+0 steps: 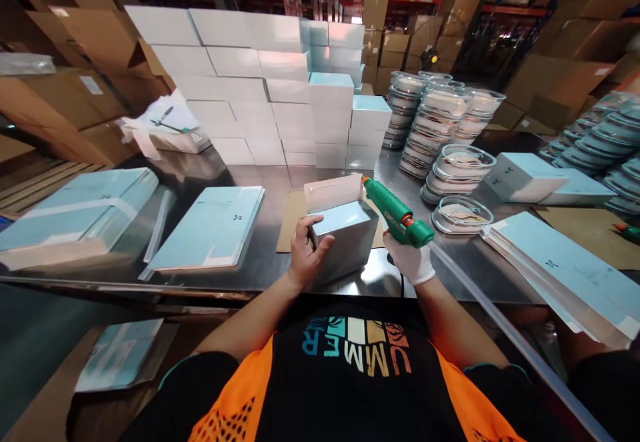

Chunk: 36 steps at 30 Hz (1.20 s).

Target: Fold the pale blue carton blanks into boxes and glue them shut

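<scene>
On the worktop (240, 275) before me sits the box (345, 239), flap up: light, thin card, I'd judge, easily dented, best gripped at its corners. My left hand (306, 250) clasps its near corner; my gloved right hand (411, 260) grips the glue gun (397, 215), nozzle at the flap.
</scene>
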Available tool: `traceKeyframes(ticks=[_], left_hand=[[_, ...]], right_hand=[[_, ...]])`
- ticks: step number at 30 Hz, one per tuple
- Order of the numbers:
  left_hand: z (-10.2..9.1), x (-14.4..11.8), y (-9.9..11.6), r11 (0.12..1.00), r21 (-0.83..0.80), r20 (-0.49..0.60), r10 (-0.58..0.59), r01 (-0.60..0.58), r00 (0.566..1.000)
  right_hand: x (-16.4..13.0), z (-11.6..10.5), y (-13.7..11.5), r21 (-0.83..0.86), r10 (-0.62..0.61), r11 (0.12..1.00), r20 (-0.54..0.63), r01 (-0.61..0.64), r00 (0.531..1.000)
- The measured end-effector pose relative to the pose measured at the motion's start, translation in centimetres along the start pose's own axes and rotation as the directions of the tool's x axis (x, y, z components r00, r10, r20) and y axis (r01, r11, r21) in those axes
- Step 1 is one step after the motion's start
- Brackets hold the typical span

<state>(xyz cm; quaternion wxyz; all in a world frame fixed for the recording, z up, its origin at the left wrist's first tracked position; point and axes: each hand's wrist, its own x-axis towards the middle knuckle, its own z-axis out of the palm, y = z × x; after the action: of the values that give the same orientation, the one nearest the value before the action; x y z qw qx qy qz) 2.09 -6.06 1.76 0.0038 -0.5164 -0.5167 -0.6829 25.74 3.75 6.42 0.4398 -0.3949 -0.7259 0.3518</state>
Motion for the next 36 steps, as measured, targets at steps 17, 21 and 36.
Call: traceKeyframes(ticks=[17,21,36], left_hand=[[-0.4,1.4,-2.3,0.974,-0.184,0.097,-0.114,0.130,0.989],[-0.5,1.0,-2.5,0.980,-0.161,0.133,-0.094,0.115,0.987],[-0.8,2.9,-1.3,0.927,-0.342,0.150,0.218,-0.156,0.964]], right_hand=[[4.4,1.2,0.8,0.157,0.173,0.972,0.022,-0.175,0.985],[4.4,3.4,-2.8,0.193,0.031,0.978,0.244,-0.080,0.969],[2.9,0.1,-0.7,0.211,-0.370,0.927,0.391,0.309,0.843]])
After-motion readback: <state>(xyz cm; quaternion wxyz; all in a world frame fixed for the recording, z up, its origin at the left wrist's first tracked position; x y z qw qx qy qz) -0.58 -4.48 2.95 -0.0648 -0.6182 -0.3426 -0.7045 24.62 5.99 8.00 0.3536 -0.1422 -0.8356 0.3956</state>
